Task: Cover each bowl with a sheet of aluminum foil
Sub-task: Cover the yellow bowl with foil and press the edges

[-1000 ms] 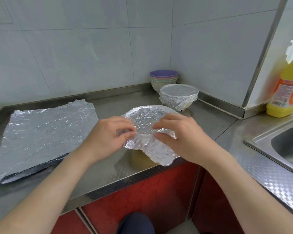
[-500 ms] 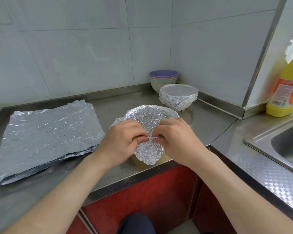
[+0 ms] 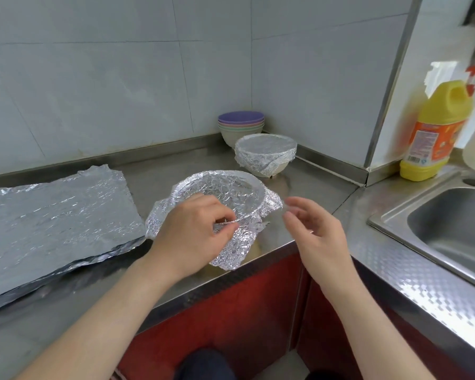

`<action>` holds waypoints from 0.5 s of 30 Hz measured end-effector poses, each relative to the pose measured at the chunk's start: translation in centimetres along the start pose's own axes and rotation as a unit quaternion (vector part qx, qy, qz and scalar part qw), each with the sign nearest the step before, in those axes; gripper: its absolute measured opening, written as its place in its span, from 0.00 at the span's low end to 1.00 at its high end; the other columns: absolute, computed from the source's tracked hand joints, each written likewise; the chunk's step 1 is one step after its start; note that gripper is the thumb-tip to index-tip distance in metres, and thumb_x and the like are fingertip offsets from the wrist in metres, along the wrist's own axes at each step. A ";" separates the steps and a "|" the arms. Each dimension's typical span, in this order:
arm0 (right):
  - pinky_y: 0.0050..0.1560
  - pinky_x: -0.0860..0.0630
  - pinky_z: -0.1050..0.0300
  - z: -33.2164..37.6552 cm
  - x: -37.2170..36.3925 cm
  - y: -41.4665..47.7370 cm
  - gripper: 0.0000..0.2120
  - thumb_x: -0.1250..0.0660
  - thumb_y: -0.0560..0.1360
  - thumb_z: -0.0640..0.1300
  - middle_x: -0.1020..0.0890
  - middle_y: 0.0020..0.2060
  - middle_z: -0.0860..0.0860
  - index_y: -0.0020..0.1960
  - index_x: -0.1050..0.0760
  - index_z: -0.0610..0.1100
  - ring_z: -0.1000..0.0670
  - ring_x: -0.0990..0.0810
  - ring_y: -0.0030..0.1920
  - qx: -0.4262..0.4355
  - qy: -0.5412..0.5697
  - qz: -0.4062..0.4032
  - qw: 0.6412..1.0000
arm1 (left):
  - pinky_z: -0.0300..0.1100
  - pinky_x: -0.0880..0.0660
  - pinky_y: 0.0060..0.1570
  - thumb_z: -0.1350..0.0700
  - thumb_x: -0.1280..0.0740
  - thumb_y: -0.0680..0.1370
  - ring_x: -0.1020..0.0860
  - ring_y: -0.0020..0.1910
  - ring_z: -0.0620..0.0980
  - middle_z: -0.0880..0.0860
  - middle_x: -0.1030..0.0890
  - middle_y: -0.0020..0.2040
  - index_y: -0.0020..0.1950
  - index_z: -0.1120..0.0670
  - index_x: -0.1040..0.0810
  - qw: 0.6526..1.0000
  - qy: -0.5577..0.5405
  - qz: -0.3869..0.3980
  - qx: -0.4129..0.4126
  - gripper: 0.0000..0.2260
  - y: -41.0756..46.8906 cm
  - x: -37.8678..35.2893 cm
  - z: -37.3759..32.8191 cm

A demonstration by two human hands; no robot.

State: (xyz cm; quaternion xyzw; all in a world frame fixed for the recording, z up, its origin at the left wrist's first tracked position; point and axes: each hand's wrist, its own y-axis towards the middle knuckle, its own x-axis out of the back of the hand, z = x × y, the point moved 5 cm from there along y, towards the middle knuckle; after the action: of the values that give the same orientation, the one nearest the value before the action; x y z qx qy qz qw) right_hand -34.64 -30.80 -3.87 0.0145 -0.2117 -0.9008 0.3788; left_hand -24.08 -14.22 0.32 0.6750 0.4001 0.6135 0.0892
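Crinkled foil sheet [image 3: 222, 193] over a bowl [image 3: 255, 247]
Left hand [image 3: 192, 237] fingers pinch its rim; right hand [image 3: 316, 234] fingers spread, blurred; bowl nearly hidden

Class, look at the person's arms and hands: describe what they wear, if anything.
Both forearms are bare as far as the frame shows; no sleeves appear. The left hand and right hand carry no gloves, rings, watch or bracelet.
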 end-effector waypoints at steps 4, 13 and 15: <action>0.39 0.28 0.68 -1.3 -2.1 -2.0 0.14 0.30 0.74 0.42 0.22 0.46 0.53 0.51 0.31 0.56 0.59 0.22 0.41 -0.035 0.032 -0.067 0.997 | 0.46 0.24 0.42 0.47 0.33 0.72 0.23 0.39 0.45 0.44 0.20 0.38 0.42 0.50 0.16 0.999 -0.017 -0.002 0.034 0.09 0.3 -0.5 -0.8; 0.42 0.29 0.69 -1.0 -4.0 -1.6 0.04 0.27 0.72 0.39 0.21 0.41 0.53 0.44 0.18 0.48 0.57 0.22 0.38 0.036 -0.022 -0.231 0.972 | 0.45 0.24 0.39 0.48 0.32 0.70 0.24 0.35 0.46 0.46 0.21 0.34 0.40 0.50 0.16 0.997 -0.038 -0.019 0.065 0.08 0.7 -1.3 -2.0; 0.41 0.30 0.74 -1.2 -4.3 -1.4 0.04 0.28 0.73 0.38 0.21 0.41 0.53 0.46 0.17 0.46 0.59 0.21 0.39 0.024 -0.008 -0.232 0.972 | 0.44 0.24 0.39 0.48 0.31 0.71 0.24 0.35 0.45 0.46 0.21 0.34 0.40 0.49 0.16 0.997 -0.041 -0.016 0.064 0.07 0.8 -1.4 -2.2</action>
State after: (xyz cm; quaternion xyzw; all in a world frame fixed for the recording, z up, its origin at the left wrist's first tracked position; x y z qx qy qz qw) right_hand -32.30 -27.35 -6.08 0.0654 -0.2272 -0.9588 0.1577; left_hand -25.58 -16.46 0.23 0.6974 0.4456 0.5568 0.0717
